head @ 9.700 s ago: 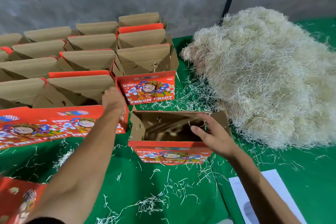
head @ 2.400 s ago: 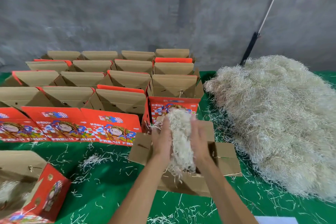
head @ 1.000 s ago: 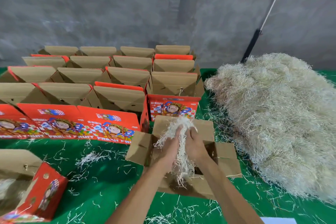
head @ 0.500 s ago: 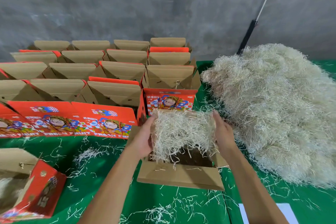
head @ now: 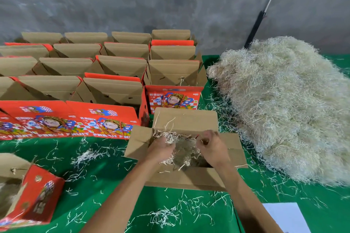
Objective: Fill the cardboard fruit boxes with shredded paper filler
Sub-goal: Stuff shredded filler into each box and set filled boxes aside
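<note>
An open cardboard fruit box (head: 186, 178) stands on the green table in front of me, its flaps spread outward. A wad of shredded paper filler (head: 182, 149) lies inside it. Both hands are down in the box. My left hand (head: 161, 148) has its fingers curled into the filler on the left side. My right hand (head: 213, 147) is on the right side with its fingers curled over strands at the wad's edge. A big heap of the pale shredded paper (head: 287, 108) lies on the table to the right.
Several rows of open orange-printed fruit boxes (head: 106, 91) fill the table behind and to the left. Another box (head: 32, 195) with filler in it sits tilted at the near left. Loose strands litter the green cloth (head: 106, 176). A white sheet (head: 286, 215) lies at bottom right.
The wad that my two hands held spread above the box has gone down inside it. Both hands have dropped into the box and moved closer together.
</note>
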Available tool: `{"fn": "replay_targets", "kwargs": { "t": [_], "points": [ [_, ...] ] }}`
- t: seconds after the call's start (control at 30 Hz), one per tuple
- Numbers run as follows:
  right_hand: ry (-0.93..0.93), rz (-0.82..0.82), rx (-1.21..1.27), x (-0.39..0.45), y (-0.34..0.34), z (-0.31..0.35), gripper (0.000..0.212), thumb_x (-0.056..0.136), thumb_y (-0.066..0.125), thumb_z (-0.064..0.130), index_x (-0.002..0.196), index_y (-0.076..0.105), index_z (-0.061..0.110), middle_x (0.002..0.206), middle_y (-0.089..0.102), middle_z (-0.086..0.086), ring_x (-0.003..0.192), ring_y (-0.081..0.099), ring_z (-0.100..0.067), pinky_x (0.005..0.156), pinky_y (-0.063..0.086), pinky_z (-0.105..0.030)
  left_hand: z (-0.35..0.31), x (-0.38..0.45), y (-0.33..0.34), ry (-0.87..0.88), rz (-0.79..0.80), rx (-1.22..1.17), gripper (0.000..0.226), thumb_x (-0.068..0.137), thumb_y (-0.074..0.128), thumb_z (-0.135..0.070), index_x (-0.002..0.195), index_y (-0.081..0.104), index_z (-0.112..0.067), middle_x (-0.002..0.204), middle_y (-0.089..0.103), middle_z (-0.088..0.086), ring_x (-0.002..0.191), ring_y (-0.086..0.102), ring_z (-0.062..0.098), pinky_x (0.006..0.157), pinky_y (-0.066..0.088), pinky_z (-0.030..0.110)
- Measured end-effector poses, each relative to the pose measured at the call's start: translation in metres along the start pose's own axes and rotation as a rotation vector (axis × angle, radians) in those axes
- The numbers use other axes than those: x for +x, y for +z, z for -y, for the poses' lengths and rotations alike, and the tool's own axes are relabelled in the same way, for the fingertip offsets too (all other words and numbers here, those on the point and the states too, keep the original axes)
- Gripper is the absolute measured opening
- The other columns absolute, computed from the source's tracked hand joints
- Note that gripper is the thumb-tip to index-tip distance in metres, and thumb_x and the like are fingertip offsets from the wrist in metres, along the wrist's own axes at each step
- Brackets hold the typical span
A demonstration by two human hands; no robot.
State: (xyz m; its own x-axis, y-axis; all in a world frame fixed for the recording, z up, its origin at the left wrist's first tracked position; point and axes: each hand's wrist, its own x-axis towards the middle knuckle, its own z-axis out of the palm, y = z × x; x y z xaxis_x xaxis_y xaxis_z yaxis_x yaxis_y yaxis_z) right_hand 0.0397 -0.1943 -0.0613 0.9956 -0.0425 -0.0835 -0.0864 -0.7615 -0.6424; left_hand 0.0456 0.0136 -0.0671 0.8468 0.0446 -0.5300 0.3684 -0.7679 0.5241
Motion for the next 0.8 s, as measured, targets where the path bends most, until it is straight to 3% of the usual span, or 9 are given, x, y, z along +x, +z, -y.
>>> {"fn": "replay_targets", "kwargs": {
  "t": [0.07, 0.13, 0.2, 0.33, 0.4, 0.47, 0.57, 0.63, 0.8],
  "points": [
    [-0.088, 0.033, -0.082, 0.006, 0.013, 0.000, 0.020, 0.093, 0.064, 0.029, 0.111, 0.067, 0.020, 0.107, 0.068, 0.001, 0.100, 0.064, -0.015, 0.087, 0.055, -0.032, 0.001, 0.011, 0.010, -0.004, 0.006, 0.115, 0.064, 0.094, 0.052, -0.043, 0.149, 0.034, -0.016, 0.154, 0.037, 0.006, 0.136, 0.042, 0.025, 0.109, 0.038, 0.040],
    [-0.068, 0.289, -0.051, 0.011, 0.022, 0.001, 0.024, 0.092, 0.061, 0.014, 0.114, 0.067, 0.021, 0.104, 0.071, -0.002, 0.091, 0.069, -0.015, 0.079, 0.055, -0.025, 0.000, 0.017, 0.016, 0.006, 0.002, 0.254, 0.055, 0.091, 0.056, -0.036, 0.140, 0.042, -0.014, 0.143, 0.049, 0.008, 0.124, 0.053, 0.028, 0.100, 0.046, 0.038],
    [-0.075, 0.492, -0.161, 0.015, 0.030, 0.000, 0.033, 0.090, 0.055, 0.001, 0.116, 0.065, 0.018, 0.100, 0.071, -0.005, 0.082, 0.069, -0.017, 0.073, 0.057, -0.028, -0.001, 0.018, 0.020, 0.060, -0.064, 0.449, 0.044, 0.092, 0.058, -0.040, 0.129, 0.052, -0.016, 0.128, 0.058, 0.006, 0.112, 0.059, 0.025, 0.089, 0.048, 0.036],
    [-0.120, 0.540, -0.435, 0.025, 0.056, -0.010, 0.036, 0.088, 0.054, -0.003, 0.120, 0.060, 0.011, 0.111, 0.067, -0.010, 0.096, 0.066, -0.024, 0.085, 0.054, -0.031, -0.011, 0.023, 0.024, 0.212, -0.197, 0.719, 0.028, 0.089, 0.067, -0.035, 0.111, 0.064, -0.019, 0.097, 0.069, -0.002, 0.092, 0.065, 0.018, 0.076, 0.048, 0.030],
    [-0.218, 0.584, -0.501, 0.036, 0.070, -0.011, 0.040, 0.088, 0.058, 0.005, 0.125, 0.062, 0.021, 0.118, 0.067, -0.009, 0.107, 0.065, -0.027, 0.093, 0.052, -0.034, -0.016, 0.036, 0.025, 0.301, -0.133, 0.739, 0.024, 0.087, 0.065, -0.024, 0.109, 0.066, -0.016, 0.105, 0.069, 0.004, 0.101, 0.065, 0.024, 0.083, 0.048, 0.033],
    [-0.296, 0.650, -0.553, 0.049, 0.082, -0.013, 0.039, 0.088, 0.063, 0.016, 0.126, 0.064, 0.028, 0.127, 0.066, -0.005, 0.116, 0.062, -0.025, 0.097, 0.051, -0.033, -0.014, 0.053, 0.026, 0.368, 0.043, 0.750, 0.026, 0.085, 0.062, -0.018, 0.110, 0.064, -0.014, 0.113, 0.067, 0.009, 0.107, 0.063, 0.029, 0.090, 0.048, 0.038],
    [-0.361, 0.779, -0.714, 0.061, 0.100, -0.022, 0.042, 0.089, 0.062, 0.025, 0.131, 0.061, 0.030, 0.136, 0.061, 0.001, 0.122, 0.058, -0.020, 0.102, 0.048, -0.035, -0.002, 0.073, 0.034, 0.350, 0.311, 0.859, 0.026, 0.087, 0.062, -0.015, 0.113, 0.064, -0.008, 0.115, 0.068, 0.013, 0.101, 0.065, 0.030, 0.079, 0.049, 0.035],
    [-0.362, 0.819, -0.831, 0.066, 0.111, -0.034, 0.041, 0.091, 0.059, 0.026, 0.132, 0.059, 0.020, 0.136, 0.059, -0.006, 0.122, 0.058, -0.025, 0.099, 0.051, -0.037, 0.008, 0.085, 0.042, 0.341, 0.367, 0.951, 0.025, 0.089, 0.062, -0.011, 0.113, 0.065, -0.003, 0.117, 0.066, 0.014, 0.099, 0.064, 0.029, 0.079, 0.049, 0.036],
    [-0.281, 0.843, -1.012, 0.071, 0.124, -0.045, 0.040, 0.101, 0.048, 0.018, 0.141, 0.051, 0.013, 0.142, 0.053, -0.014, 0.128, 0.053, -0.034, 0.099, 0.050, -0.048, 0.022, 0.102, 0.053, 0.267, 0.389, 1.098, 0.036, 0.093, 0.060, -0.010, 0.128, 0.060, -0.004, 0.137, 0.055, 0.013, 0.123, 0.056, 0.032, 0.099, 0.047, 0.044]
  ]
}}
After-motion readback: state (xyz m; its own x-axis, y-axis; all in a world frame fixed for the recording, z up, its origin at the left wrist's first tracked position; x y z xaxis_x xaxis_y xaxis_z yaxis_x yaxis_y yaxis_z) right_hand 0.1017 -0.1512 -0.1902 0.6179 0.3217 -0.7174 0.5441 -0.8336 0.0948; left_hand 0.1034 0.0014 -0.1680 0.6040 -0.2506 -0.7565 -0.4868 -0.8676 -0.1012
